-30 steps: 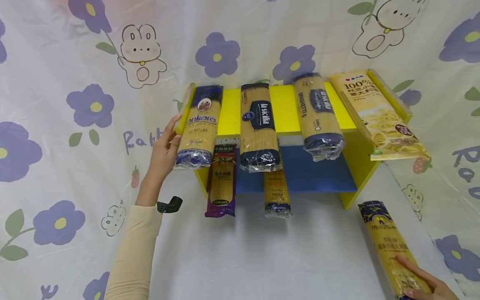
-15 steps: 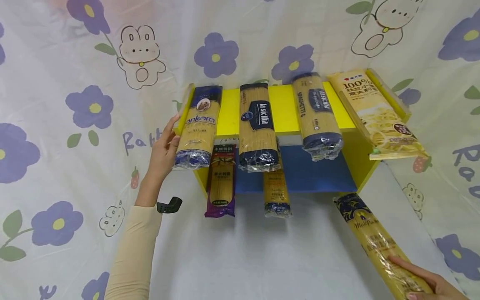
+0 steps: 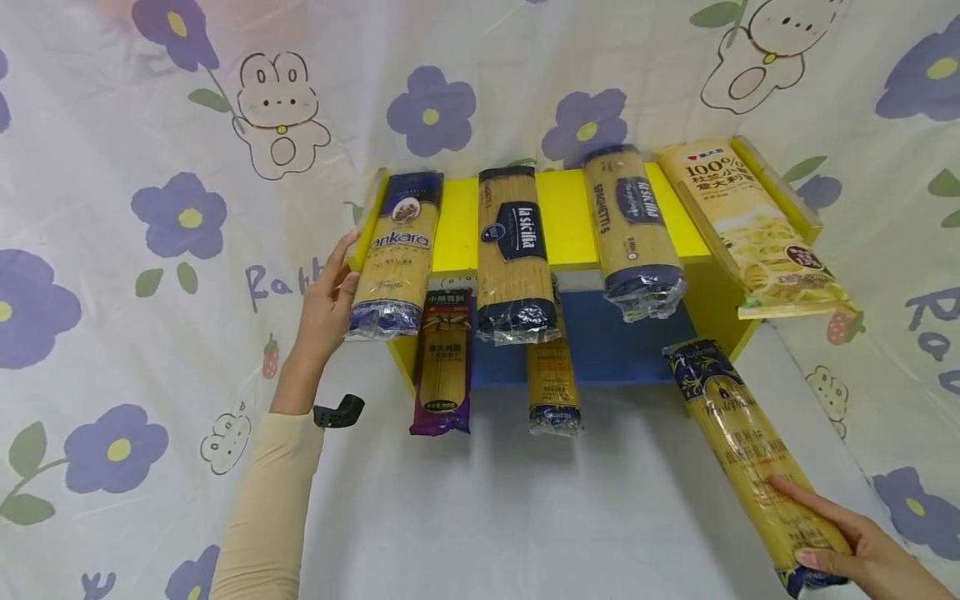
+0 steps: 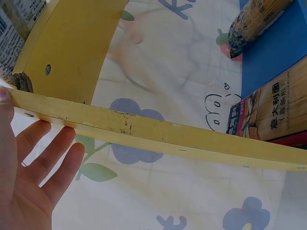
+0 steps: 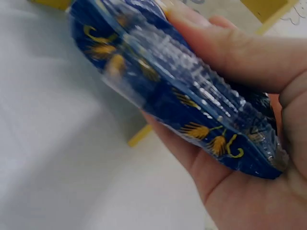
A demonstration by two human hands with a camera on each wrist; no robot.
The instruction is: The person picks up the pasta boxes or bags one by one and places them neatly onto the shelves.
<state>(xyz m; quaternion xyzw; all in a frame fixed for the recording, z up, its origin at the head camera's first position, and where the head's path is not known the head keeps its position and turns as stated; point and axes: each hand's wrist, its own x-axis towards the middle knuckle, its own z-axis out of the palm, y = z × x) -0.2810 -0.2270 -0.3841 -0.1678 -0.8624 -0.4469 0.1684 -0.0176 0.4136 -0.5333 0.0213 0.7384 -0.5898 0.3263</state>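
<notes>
My right hand point(image 3: 855, 533) grips the bottom end of a long spaghetti packet point(image 3: 757, 458), yellow with dark blue ends. In the right wrist view, fingers and thumb wrap around its blue crinkled end point(image 5: 177, 86). The packet slants up and left, its top end in front of the lower right opening of the yellow and blue shelf point(image 3: 465, 225). At the shelf's left side, my left hand point(image 3: 326, 308) rests against the yellow side panel point(image 4: 144, 127), beside the Ankara pasta packet point(image 3: 397, 258). Its fingers look fairly straight in the left wrist view.
Along the top tier lie two La Sicilia spaghetti packets point(image 3: 516, 250) and a cream-coloured pasta packet point(image 3: 757, 225). On the blue lower tier point(image 3: 615, 342) are a purple-and-red packet point(image 3: 444, 367) and a yellow spaghetti packet point(image 3: 553, 375). A flower-patterned cloth point(image 3: 187, 217) hangs behind.
My right hand has brought the spaghetti packet left and upward, so its top end now overlaps the shelf's lower right corner. The left hand has stayed in place.
</notes>
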